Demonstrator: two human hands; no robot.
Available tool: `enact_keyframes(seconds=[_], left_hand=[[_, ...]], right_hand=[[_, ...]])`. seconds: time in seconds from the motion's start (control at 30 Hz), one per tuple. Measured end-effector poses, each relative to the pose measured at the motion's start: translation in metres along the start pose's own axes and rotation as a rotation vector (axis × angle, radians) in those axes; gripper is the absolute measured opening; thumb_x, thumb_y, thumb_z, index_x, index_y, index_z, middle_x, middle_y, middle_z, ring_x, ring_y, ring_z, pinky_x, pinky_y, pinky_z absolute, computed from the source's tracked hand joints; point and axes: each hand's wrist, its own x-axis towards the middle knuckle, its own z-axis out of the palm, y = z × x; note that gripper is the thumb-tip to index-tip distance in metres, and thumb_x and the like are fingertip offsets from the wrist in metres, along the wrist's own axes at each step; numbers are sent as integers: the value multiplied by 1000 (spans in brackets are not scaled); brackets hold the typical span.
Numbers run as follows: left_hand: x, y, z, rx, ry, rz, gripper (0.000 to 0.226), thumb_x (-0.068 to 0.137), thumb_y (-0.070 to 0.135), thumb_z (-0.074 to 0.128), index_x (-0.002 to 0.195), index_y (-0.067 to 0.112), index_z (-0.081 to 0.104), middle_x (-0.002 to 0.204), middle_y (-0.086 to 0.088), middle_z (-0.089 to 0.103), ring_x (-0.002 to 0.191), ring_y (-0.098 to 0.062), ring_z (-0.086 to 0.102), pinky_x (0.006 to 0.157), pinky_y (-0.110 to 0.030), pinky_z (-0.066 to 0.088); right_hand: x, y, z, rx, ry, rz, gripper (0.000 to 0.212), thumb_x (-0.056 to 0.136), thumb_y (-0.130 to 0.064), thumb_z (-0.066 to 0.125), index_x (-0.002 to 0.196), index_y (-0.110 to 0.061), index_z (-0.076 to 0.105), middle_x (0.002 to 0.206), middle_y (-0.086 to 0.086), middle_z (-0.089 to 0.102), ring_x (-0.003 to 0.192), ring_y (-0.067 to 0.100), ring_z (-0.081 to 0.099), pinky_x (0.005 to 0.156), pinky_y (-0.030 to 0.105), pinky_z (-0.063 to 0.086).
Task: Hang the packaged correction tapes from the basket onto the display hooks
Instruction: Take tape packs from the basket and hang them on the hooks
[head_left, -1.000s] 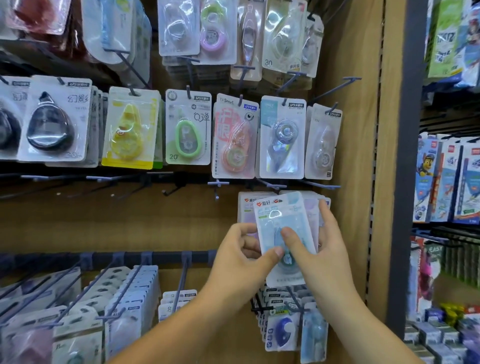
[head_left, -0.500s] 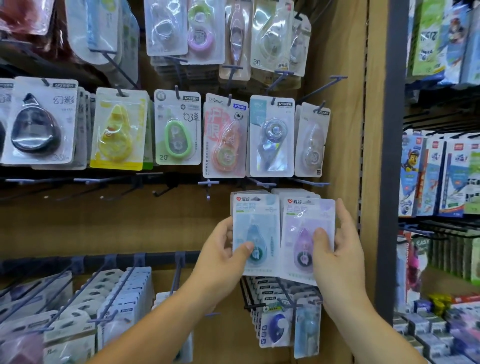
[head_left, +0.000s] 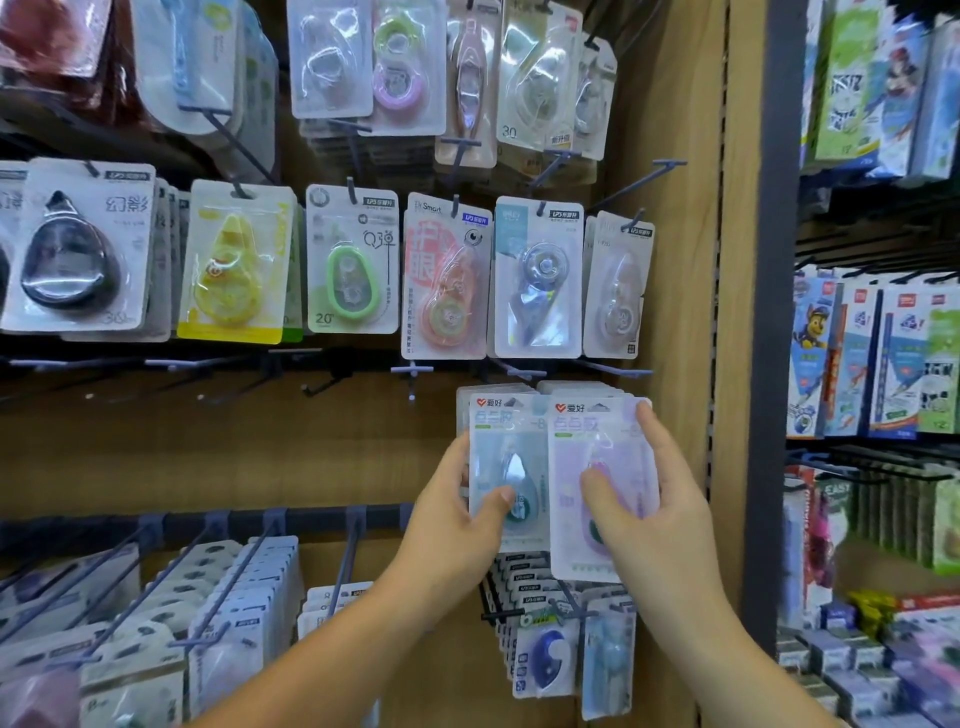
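Two stacks of packaged correction tapes sit side by side in front of the wooden display board. My left hand (head_left: 457, 525) grips the blue-green pack (head_left: 511, 457), thumb across its blister. My right hand (head_left: 644, 514) grips the lilac pack (head_left: 597, 540), thumb on the front, fingers along its right edge. Both packs' tops lie just under a row of hooks (head_left: 524, 371). More packs show behind each front one. The basket is out of view.
Rows of hung correction tapes (head_left: 447, 275) fill the board above. Bare hooks (head_left: 234, 587) and more packs (head_left: 545, 654) stick out below my hands. A dark upright post (head_left: 769, 364) and a shelf of other stationery (head_left: 872, 358) stand at the right.
A second ago both hands held one overlapping bundle. They split it into a blue-green stack at left and a lilac stack at right, then held them side by side, a little higher.
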Motion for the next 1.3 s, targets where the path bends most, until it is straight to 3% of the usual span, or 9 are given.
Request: enact_keyframes(seconds=[0.1,0.23,0.37,0.57,0.73,0.9,1.07,1.2,1.3], left_hand=[[5,-5,0,3,76,-42,53,100,13,67,126,56,51,120,17,70,108,-7,72,83,-32,64],[17,-10,-2,71,149,-136,26,97,20,74,112,35,60,104,12,75,90,-2,74,79,-28,64],[30,-13,-9,23,140,-200,26,96,18,74,117,29,64,97,15,78,89,-8,77,80,-33,65],[32,-18,-17,-22,121,-170,33,95,17,76,123,33,68,98,9,80,91,-15,78,75,-35,66],[30,-22,-26,-38,82,-153,34,96,18,75,126,32,69,107,3,80,97,-18,78,81,-40,66],[27,-29,-36,20,134,-202,21,102,16,65,115,30,74,103,3,79,99,-15,76,92,-40,62],[21,-34,-37,154,158,-163,21,97,30,72,118,27,70,108,8,74,99,-5,70,82,-17,57],[25,-40,-31,255,141,-201,44,90,32,81,127,28,58,111,8,67,99,-6,68,85,-20,58],[38,-41,-27,249,177,-212,33,89,32,82,115,24,62,99,2,72,88,-9,71,83,-33,62]], right_hand=[[0,7,1,-6,-57,9,71,97,-12,69,153,-42,38,135,-33,48,105,-31,51,70,1,49],[9,15,12,-125,-157,-16,78,95,-14,72,155,-42,33,132,-43,34,105,-43,33,75,-9,36],[19,21,30,-229,-231,-31,86,94,-25,74,158,-50,23,134,-48,28,116,-40,25,95,-3,30],[31,32,50,-228,-208,-57,91,95,-23,74,160,-49,15,132,-39,34,113,-39,31,83,-11,30],[32,44,59,-261,-237,-40,91,98,-29,69,158,-53,4,126,-27,38,116,-20,40,81,-11,29],[41,50,60,-319,-252,-33,78,99,-32,66,158,-52,19,125,-17,39,119,-6,35,80,-9,31],[51,59,69,-426,-238,-7,81,96,-47,66,160,-53,17,130,-5,47,128,15,49,99,28,46],[57,52,73,-579,-252,15,76,97,-52,63,160,-50,21,125,5,63,94,17,57,78,33,48],[55,38,66,-712,-260,-11,73,97,-54,59,160,-50,22,99,4,64,83,19,59,72,35,49]])
